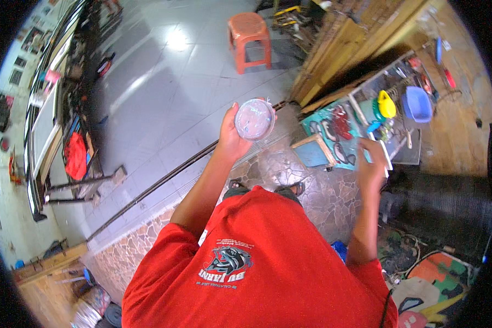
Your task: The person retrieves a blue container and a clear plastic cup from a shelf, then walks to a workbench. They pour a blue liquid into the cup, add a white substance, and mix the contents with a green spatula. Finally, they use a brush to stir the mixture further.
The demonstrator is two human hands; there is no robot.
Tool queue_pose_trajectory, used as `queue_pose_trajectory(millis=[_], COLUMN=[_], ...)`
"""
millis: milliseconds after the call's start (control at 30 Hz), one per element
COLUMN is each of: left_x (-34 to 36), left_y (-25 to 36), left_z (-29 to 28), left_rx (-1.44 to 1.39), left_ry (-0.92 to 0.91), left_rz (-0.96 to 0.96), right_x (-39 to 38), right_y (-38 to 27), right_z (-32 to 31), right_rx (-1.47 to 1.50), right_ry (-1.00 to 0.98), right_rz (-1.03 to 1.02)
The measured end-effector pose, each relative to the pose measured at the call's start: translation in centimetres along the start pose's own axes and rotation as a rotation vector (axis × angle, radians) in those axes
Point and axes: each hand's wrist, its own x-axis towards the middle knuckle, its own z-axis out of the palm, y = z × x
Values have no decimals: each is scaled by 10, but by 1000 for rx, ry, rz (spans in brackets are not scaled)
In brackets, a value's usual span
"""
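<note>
In my left hand [232, 136] I hold a round, shallow container [254, 117], pale pink-grey on top, with my fingers wrapped around its side. My right hand [373, 164] is raised at the right edge of a small cluttered bench, its bent fingers blurred; I cannot tell whether they hold anything. Near it on the bench are a turquoise mat [315, 121] with red and grey items [341, 123], a wooden-framed blue panel [311, 156], a yellow-topped green container [386, 104] and a blue plastic tub [418, 104].
An orange plastic stool [246, 44] stands on the tiled floor ahead. A metal rail [158, 183] crosses the floor. At left is a long rack [54, 136] with a red cloth [75, 156]. Wooden boards [333, 44] lean at upper right; piled items [432, 279] lie at lower right.
</note>
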Motion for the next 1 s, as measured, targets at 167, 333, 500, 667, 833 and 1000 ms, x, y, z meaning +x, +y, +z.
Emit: queue_pose_trajectory(millis=[167,333,500,667,833,1000], left_x=[-57,-114,-158,-187,-170,-118], left_y=[65,116,153,186,218,257], left_z=[-17,-32,-48,-70,-86,-115], left_rx=[67,37,7,9,16,42], left_ry=[130,300,429,482,517,569], left_rz=[117,194,349,470,517,493], right_x=[35,31,29,61,90,149], right_y=[-202,-277,-325,-295,-168,-233], right_z=[136,197,238,243,321,355], right_rx=[393,423,509,544,-84,276], right_ry=[-297,-386,-394,-238,-451,-730], right_rz=[-673,-951,-969,-588,-529,-207])
